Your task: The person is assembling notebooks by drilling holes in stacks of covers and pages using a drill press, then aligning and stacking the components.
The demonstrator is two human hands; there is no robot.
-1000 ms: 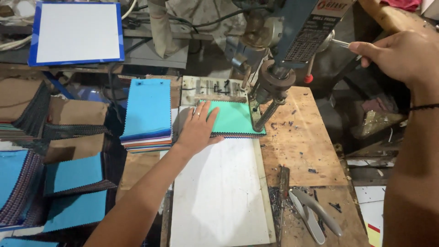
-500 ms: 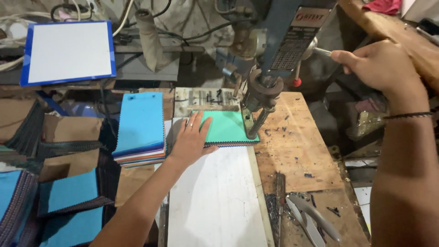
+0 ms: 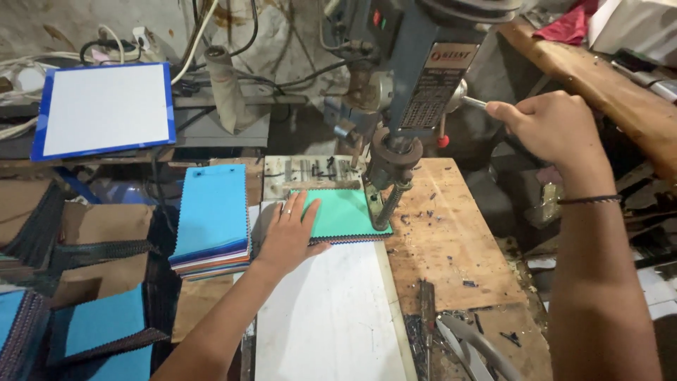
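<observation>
Two hands work at a drill press (image 3: 416, 77). The left hand (image 3: 288, 236) lies flat, fingers spread, on the left edge of a green swatch stack (image 3: 343, 215), pinning it to the bench (image 3: 451, 247) at the white board's (image 3: 324, 317) far end. The stack's right edge sits under the drill bit (image 3: 384, 212). The right hand (image 3: 553, 127) is closed around the feed lever (image 3: 474, 102). A blue stack (image 3: 211, 215) lies near the bench's left edge.

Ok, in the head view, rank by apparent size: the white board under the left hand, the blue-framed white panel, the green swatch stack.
1. White board, though nearest the camera.
2. Blue-framed white panel.
3. Green swatch stack, partly covered by the left hand.
</observation>
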